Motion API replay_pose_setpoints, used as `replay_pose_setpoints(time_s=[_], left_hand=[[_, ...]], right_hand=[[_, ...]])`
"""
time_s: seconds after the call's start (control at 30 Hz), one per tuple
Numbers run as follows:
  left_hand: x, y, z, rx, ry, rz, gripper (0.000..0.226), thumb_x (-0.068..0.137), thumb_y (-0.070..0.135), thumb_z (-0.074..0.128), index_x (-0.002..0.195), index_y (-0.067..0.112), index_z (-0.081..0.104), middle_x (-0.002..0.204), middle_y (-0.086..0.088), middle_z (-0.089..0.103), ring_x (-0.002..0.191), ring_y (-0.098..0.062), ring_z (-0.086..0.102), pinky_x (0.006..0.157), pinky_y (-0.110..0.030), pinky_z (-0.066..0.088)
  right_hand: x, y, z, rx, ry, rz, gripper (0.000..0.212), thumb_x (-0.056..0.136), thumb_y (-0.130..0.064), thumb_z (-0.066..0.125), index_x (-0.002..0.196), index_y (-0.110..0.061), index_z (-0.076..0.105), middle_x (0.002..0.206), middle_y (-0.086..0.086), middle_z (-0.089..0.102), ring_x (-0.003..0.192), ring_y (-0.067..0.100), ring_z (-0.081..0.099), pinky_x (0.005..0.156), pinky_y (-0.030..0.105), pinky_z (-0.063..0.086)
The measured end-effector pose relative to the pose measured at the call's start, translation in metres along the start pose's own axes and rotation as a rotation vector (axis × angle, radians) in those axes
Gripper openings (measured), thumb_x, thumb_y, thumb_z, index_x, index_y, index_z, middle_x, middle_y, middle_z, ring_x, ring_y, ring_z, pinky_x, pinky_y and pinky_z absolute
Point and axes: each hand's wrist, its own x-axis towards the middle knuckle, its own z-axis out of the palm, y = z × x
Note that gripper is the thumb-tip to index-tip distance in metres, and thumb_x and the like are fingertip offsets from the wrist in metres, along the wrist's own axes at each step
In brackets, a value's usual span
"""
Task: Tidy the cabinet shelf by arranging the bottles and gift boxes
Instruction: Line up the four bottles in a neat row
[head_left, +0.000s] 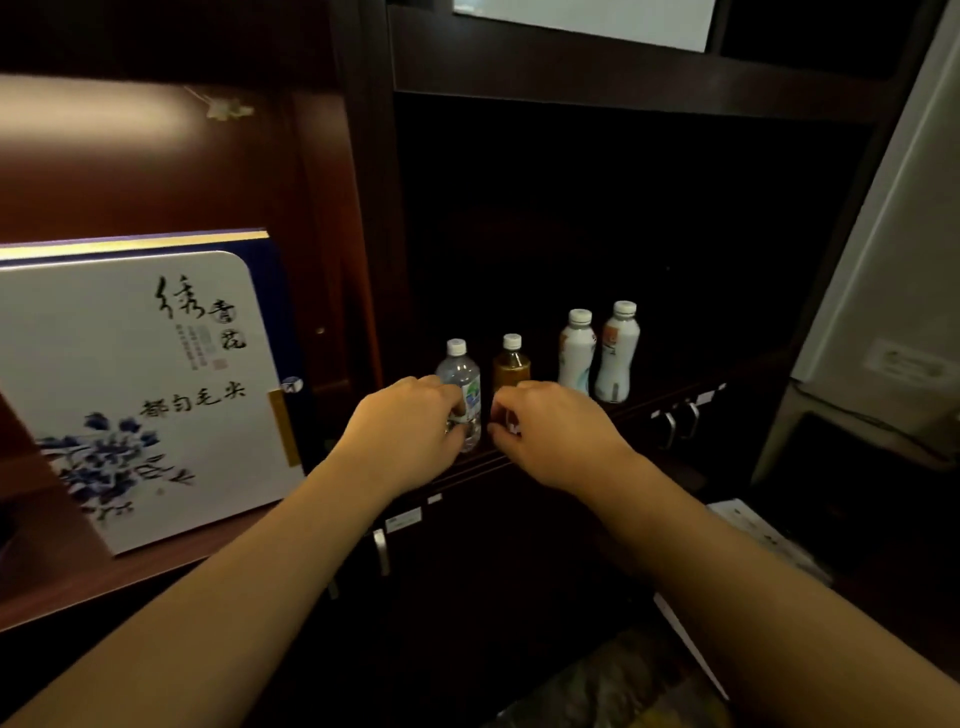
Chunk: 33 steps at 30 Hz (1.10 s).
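Observation:
On the dark middle shelf stand a clear water bottle and an amber tea bottle, both white-capped and upright near the front edge. My left hand grips the water bottle's lower half. My right hand grips the tea bottle low down, hiding its base. Two white drink bottles stand side by side further right on the same shelf. A large white gift box with blue flowers and black calligraphy leans in the lit left compartment, with a blue and gold box behind it.
A dark upright divider separates the left compartment from the middle one. Metal drawer handles sit below the shelf edge. A pale wall panel bounds the right side. Papers lie low at the right.

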Motion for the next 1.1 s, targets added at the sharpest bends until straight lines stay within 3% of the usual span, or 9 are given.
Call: replay_pose_setpoints(time_s=[0.17, 0.43, 0.53, 0.83, 1.0, 1.1], left_hand=[[0.054, -0.001, 0.022, -0.052, -0.003, -0.007, 0.020, 0.093, 0.038, 0.056, 0.108, 0.026, 0.063, 0.105, 0.007, 0.060, 0.094, -0.015, 0.060, 0.073, -0.035, 0.054], [0.150, -0.035, 0.042, -0.016, -0.034, -0.009, 0.025, 0.096, 0.032, 0.056, 0.118, 0.022, 0.063, 0.119, 0.001, 0.059, 0.107, -0.019, 0.058, 0.085, -0.038, 0.053], [0.181, -0.047, 0.049, 0.011, -0.049, -0.010, 0.025, 0.096, 0.031, 0.058, 0.120, 0.024, 0.061, 0.121, 0.001, 0.057, 0.109, -0.021, 0.057, 0.087, -0.038, 0.052], [0.232, -0.052, 0.067, 0.143, -0.259, -0.033, 0.035, 0.094, 0.012, 0.061, 0.128, 0.021, 0.062, 0.124, -0.002, 0.056, 0.106, -0.022, 0.058, 0.084, -0.034, 0.052], [0.238, -0.060, 0.070, 0.129, -0.335, -0.075, 0.041, 0.092, 0.014, 0.065, 0.132, 0.019, 0.060, 0.129, -0.003, 0.059, 0.113, -0.022, 0.057, 0.080, -0.027, 0.045], [0.235, -0.065, 0.066, 0.059, -0.386, -0.102, 0.035, 0.091, 0.021, 0.069, 0.126, 0.021, 0.066, 0.125, 0.001, 0.063, 0.109, -0.015, 0.056, 0.080, -0.025, 0.041]], right_hand=[[0.025, 0.050, 0.007, -0.027, -0.037, 0.028, 0.015, 0.094, -0.034, 0.057, 0.103, -0.022, 0.062, 0.095, -0.003, 0.059, 0.083, 0.018, 0.058, 0.062, 0.031, 0.044], [0.111, 0.116, 0.019, -0.051, -0.106, 0.038, 0.023, 0.095, -0.030, 0.054, 0.114, -0.020, 0.064, 0.106, 0.002, 0.061, 0.091, 0.022, 0.060, 0.073, 0.041, 0.054], [0.147, 0.134, 0.026, -0.060, -0.103, 0.016, 0.023, 0.095, -0.032, 0.057, 0.113, -0.021, 0.065, 0.105, 0.002, 0.063, 0.092, 0.023, 0.061, 0.070, 0.036, 0.050], [0.211, 0.160, 0.052, -0.105, -0.194, 0.010, 0.025, 0.091, -0.035, 0.061, 0.112, -0.022, 0.069, 0.100, 0.004, 0.068, 0.086, 0.023, 0.063, 0.072, 0.039, 0.056], [0.226, 0.169, 0.069, -0.165, -0.298, 0.021, 0.024, 0.092, -0.039, 0.062, 0.096, -0.018, 0.073, 0.086, 0.005, 0.066, 0.075, 0.022, 0.062, 0.066, 0.036, 0.054], [0.232, 0.173, 0.079, -0.154, -0.303, 0.043, 0.026, 0.090, -0.042, 0.066, 0.081, -0.018, 0.064, 0.074, 0.002, 0.058, 0.067, 0.019, 0.058, 0.053, 0.030, 0.042]])
